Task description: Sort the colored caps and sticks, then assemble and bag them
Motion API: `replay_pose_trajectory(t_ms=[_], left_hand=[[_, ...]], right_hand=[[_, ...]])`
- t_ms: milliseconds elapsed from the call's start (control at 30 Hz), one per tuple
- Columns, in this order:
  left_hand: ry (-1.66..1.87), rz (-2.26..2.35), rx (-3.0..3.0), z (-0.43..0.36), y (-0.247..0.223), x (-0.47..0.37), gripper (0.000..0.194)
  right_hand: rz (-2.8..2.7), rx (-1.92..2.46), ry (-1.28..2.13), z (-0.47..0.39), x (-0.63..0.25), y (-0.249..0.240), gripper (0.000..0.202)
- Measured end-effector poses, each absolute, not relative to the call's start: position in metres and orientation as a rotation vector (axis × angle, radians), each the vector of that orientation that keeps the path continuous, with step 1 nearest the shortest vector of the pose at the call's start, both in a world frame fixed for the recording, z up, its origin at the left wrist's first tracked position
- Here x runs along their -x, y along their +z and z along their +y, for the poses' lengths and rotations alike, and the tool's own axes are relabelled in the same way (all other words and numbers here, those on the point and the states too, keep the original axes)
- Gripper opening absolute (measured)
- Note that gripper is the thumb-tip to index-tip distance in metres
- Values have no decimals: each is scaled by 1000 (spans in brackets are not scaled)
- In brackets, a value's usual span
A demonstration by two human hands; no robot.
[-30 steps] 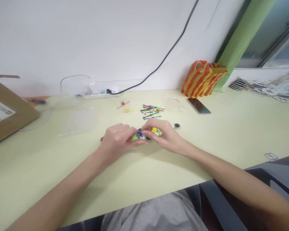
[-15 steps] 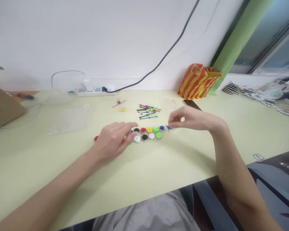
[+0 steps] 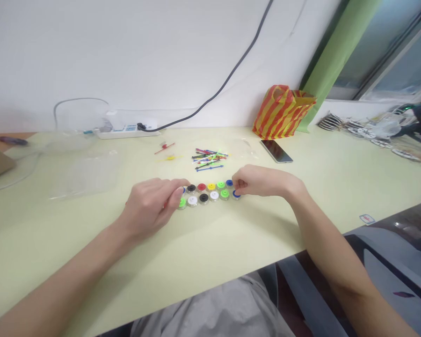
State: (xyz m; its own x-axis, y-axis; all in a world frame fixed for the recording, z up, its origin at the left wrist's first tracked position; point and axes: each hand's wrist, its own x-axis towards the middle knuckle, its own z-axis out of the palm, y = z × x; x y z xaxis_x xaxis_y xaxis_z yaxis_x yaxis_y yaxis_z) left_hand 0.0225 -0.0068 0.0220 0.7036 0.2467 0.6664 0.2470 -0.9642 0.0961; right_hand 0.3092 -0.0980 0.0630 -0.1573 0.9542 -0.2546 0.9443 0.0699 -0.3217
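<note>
Two rows of small round clear pieces with coloured tops lie on the table, among them a red one [image 3: 201,187], a yellow one [image 3: 211,186] and a white one [image 3: 214,196]. My right hand [image 3: 257,180] pinches a blue-topped piece [image 3: 236,194] at the right end of the near row. Over the left end rests my left hand [image 3: 149,201], index finger and thumb apart. Its index fingertip is by a black-topped piece [image 3: 191,188], its thumb by a green-topped piece [image 3: 182,202]. The palm partly hides other pieces there.
Behind the rows lies a pile of coloured plastic arrows [image 3: 210,158]. A phone [image 3: 276,151] and a striped bag [image 3: 282,112] are at the back right. A power strip [image 3: 126,132] runs along the wall; a clear plastic bag [image 3: 86,175] lies at left.
My right hand has brought the blue-topped piece down to the near row's right end. My left hand stays by the left end. The view has shifted, baring the phone.
</note>
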Motion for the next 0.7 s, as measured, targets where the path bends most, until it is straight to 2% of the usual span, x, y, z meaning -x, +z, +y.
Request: replay_pose_trajectory(t_ms=[300,700], left_hand=[[-1105,-367,2886,-7,23,-23,23],[-1078,-389,2893,-6,21,-23,26]], right_hand=[[-2302,2002,641,-96,-308,61,13],[-2228,1983,653,-98,-305,63,12]])
